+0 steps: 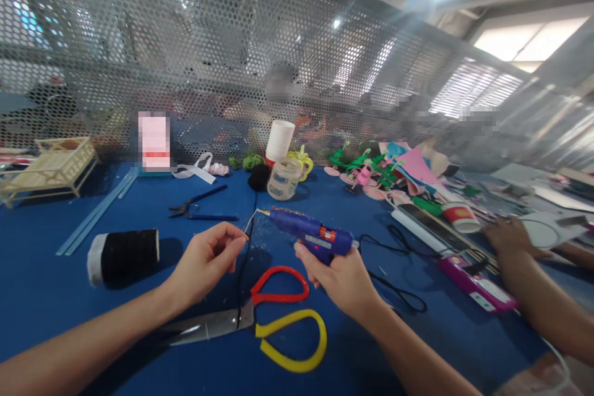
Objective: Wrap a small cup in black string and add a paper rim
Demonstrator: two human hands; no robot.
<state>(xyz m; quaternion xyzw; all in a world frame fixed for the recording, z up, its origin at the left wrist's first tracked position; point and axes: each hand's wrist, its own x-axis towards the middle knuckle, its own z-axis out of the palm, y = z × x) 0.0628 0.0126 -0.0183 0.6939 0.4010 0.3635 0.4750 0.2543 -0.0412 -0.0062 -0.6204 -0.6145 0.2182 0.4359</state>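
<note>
My right hand [341,278] is wrapped round a blue hot glue gun [310,234], its nozzle pointing left. In a pinch, the fingers of my left hand [213,253] hold a thin pale stick [251,221], whose upper end meets or nearly meets the nozzle tip. What the stick is made of is too small to tell. Beneath my hands lie large scissors [218,325] with one red and one yellow handle loop. A black cord [240,278] runs across the table between my hands and over the scissor blades.
A black thread spool [125,257] and blue-handled pliers [204,204] lie left. A clear jar [284,179] stands ahead, green and pink craft pieces [364,173] beyond. A purple power strip [477,284] and another person's hand [513,235] are right. A perforated metal screen [208,55] borders the back.
</note>
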